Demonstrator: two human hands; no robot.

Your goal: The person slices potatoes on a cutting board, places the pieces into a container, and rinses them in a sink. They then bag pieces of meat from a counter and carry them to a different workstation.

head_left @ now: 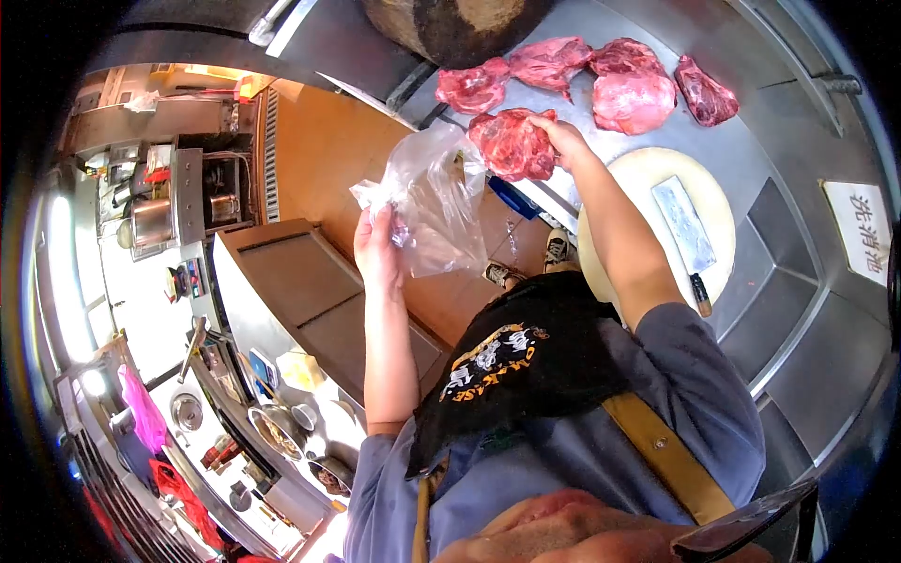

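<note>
My left hand [377,246] is closed on the gathered edge of a clear plastic bag [436,202], which hangs open over the floor. In my right hand [563,141] is a piece of raw red meat [511,143], held at the bag's right side; whether it touches the bag is hard to tell. More raw meat lies on the metal counter [582,117] beyond: a piece [472,86] at the left, others [633,101] in the middle and one [706,91] at the right. A cleaver [683,225] rests on the round cutting board [648,174].
A large round block [450,23] stands at the top. Metal sinks [779,310] are at the right, beside a white sign [859,230]. Brown cabinet doors [310,281] and a side counter with bowls [277,432] are on the left.
</note>
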